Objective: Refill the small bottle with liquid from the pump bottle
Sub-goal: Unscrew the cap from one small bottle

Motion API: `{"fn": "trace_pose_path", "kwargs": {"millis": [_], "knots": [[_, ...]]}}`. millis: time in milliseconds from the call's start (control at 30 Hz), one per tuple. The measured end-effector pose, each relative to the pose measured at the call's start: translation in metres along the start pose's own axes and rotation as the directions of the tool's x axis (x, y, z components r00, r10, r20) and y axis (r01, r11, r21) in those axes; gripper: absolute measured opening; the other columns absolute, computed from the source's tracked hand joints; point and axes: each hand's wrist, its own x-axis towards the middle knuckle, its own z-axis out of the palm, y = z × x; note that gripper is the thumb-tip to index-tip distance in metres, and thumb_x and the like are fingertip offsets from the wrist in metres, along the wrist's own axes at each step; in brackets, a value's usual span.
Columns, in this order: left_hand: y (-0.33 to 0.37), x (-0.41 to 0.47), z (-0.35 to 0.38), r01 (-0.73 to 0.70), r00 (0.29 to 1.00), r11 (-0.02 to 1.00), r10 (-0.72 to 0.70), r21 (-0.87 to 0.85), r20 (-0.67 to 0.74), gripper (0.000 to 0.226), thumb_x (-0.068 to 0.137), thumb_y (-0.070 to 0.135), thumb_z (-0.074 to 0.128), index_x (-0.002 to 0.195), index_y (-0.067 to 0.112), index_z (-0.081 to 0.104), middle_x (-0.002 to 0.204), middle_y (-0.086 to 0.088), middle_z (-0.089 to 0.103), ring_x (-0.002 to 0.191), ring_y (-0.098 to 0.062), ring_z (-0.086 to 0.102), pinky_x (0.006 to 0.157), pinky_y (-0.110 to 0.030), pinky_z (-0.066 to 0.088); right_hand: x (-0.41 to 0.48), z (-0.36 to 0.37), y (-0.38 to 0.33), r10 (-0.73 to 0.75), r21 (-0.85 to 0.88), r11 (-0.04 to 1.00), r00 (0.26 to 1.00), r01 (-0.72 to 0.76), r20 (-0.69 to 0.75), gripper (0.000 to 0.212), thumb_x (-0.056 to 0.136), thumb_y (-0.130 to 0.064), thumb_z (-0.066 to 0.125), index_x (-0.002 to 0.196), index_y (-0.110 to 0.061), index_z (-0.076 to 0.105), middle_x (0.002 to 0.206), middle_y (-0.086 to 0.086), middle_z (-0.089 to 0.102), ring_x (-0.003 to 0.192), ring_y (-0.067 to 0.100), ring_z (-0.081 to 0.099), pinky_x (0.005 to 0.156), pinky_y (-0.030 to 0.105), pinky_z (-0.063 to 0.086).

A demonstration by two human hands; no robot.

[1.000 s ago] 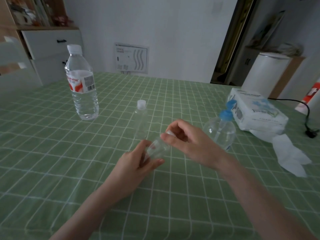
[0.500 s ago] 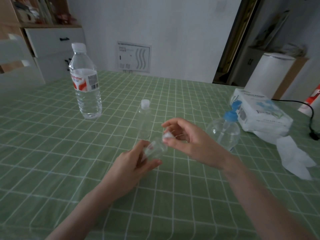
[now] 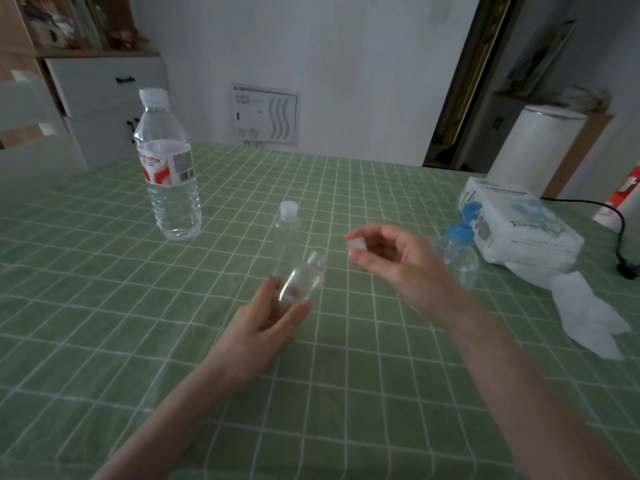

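Observation:
My left hand [image 3: 265, 318] grips a small clear bottle [image 3: 304, 280], tilted with its uncapped neck pointing up and to the right. My right hand [image 3: 391, 258] pinches the bottle's small white cap [image 3: 356, 243] a short way to the right of the neck, apart from it. The round clear pump bottle [image 3: 459, 259] with a blue pump head stands behind my right hand, partly hidden by it. A slim clear bottle [image 3: 289, 226] with a white cap stands just behind the small bottle.
A tall water bottle [image 3: 168, 174] with a red and white label stands at the back left on the green checked tablecloth [image 3: 104, 306]. A white tissue pack [image 3: 519, 226] and a loose tissue [image 3: 585, 313] lie at the right, by a black cable [image 3: 620, 233].
The cap has come off the small bottle. My right hand has carried it up and to the right, away from the neck. My left hand still holds the bottle.

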Motion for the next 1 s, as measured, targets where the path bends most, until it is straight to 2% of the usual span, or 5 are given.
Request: {"fn": "trace_pose_path", "kwargs": {"millis": [133,433,567,833,1000], "knots": [[0.008,0.022,0.013,0.035,0.999,0.990,-0.035,-0.134,0.001,0.018,0.092,0.023,0.052,0.107,0.015,0.045,0.095,-0.008,0.062,0.086,-0.012,0.061,0.073,-0.022,0.053,0.006,0.001,0.022,0.134,0.065,0.990,0.979,-0.125,-0.155,0.016,0.087,-0.012,0.066,0.097,-0.024,0.064,0.090,0.001,0.070,0.084,0.011,0.068,0.077,0.019,0.057],[-0.008,0.074,0.047,0.059,0.985,0.998,-0.062,-0.025,-0.159,0.043,0.086,0.028,0.062,0.125,0.020,0.046,0.118,-0.001,0.057,0.108,-0.010,0.052,0.077,-0.013,0.041,0.010,0.011,0.058,0.136,-0.051,0.986,0.941,-0.159,-0.310,0.014,0.087,-0.014,0.067,0.091,-0.027,0.061,0.087,-0.001,0.067,0.081,0.011,0.064,0.070,0.011,0.049],[-0.014,0.087,0.057,0.091,0.973,0.994,-0.102,-0.059,-0.208,0.046,0.088,0.017,0.061,0.129,0.016,0.042,0.134,-0.003,0.049,0.121,-0.010,0.044,0.096,-0.024,0.037,0.016,0.014,0.068,0.120,-0.192,0.960,0.917,-0.205,-0.380,0.014,0.085,-0.016,0.070,0.086,-0.021,0.057,0.080,-0.010,0.061,0.074,0.001,0.058,0.062,0.006,0.044],[-0.013,0.098,0.060,0.132,0.967,0.990,-0.138,-0.041,-0.214,0.054,0.089,0.017,0.059,0.137,0.016,0.035,0.144,-0.004,0.042,0.133,-0.017,0.038,0.108,-0.034,0.033,0.027,0.021,0.076,0.186,-0.336,0.889,0.916,-0.311,-0.355,0.015,0.083,-0.018,0.071,0.082,-0.022,0.057,0.084,-0.005,0.065,0.087,0.015,0.066,0.092,0.036,0.052],[-0.011,0.093,0.060,0.170,0.963,0.983,-0.149,0.073,-0.226,0.059,0.089,0.027,0.059,0.140,0.013,0.032,0.139,-0.004,0.047,0.124,-0.016,0.045,0.090,-0.021,0.032,0.027,0.024,0.079,0.175,-0.360,0.881,0.918,-0.307,-0.356,0.015,0.085,-0.019,0.069,0.089,-0.020,0.054,0.091,-0.001,0.068,0.091,0.018,0.067,0.093,0.044,0.051]]}}
